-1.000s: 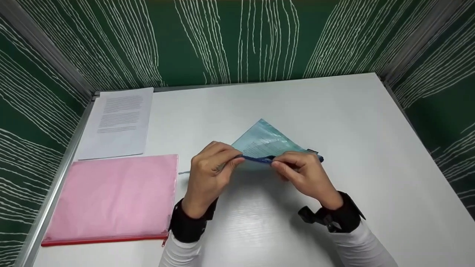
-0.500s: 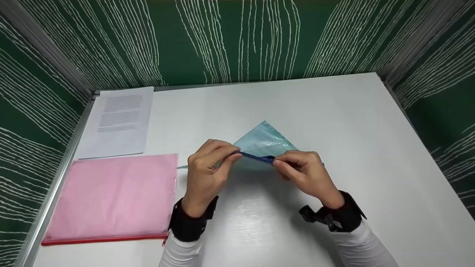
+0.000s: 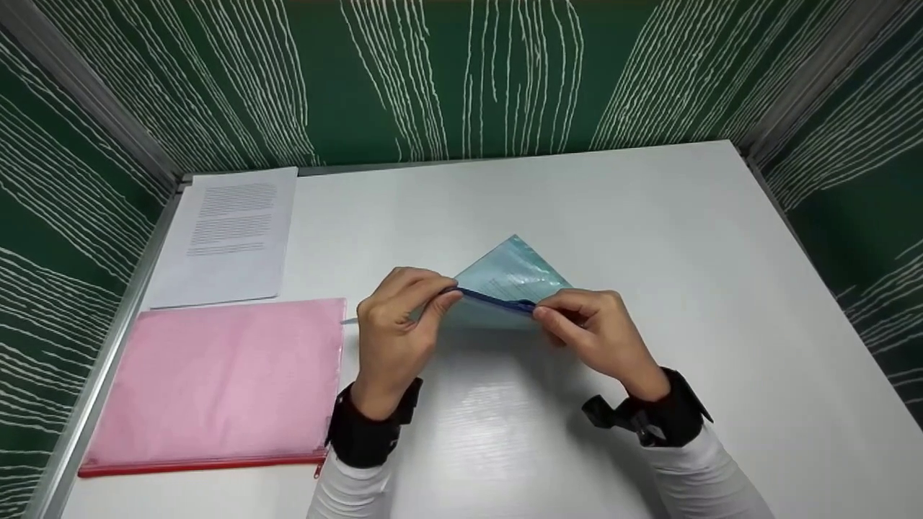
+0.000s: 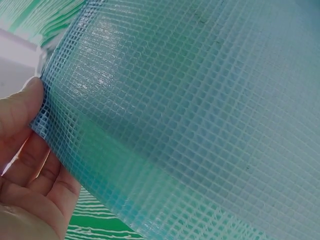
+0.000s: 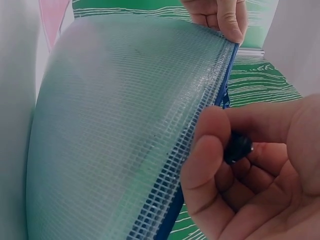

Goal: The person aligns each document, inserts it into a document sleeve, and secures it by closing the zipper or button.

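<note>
A light-blue mesh zip pouch (image 3: pixel 513 268) is held up over the table, one corner pointing away from me. Its dark-blue zipper (image 3: pixel 492 297) runs between my hands. My left hand (image 3: pixel 396 324) pinches the zipper edge between thumb and fingers; in the left wrist view the mesh (image 4: pixel 175 100) bulges beside the thumb. My right hand (image 3: pixel 598 335) pinches the zipper further right. A small dark piece (image 5: pixel 239 147) shows between its curled fingers in the right wrist view. Printed lines show faintly through the pouch. Its lower part is hidden behind my hands.
A pink zip pouch (image 3: pixel 223 382) with a red zipper lies flat on the white table (image 3: pixel 721 288), left of my left hand. Behind it lie printed paper sheets (image 3: pixel 231 277). Green walls with white lines (image 3: pixel 447 86) enclose the table at the back and sides.
My left hand has shifted slightly left and away from me, and more of the zipper shows, straighter, between the hands. The right hand stays almost in place; the pouch's right end has gone out of sight.
</note>
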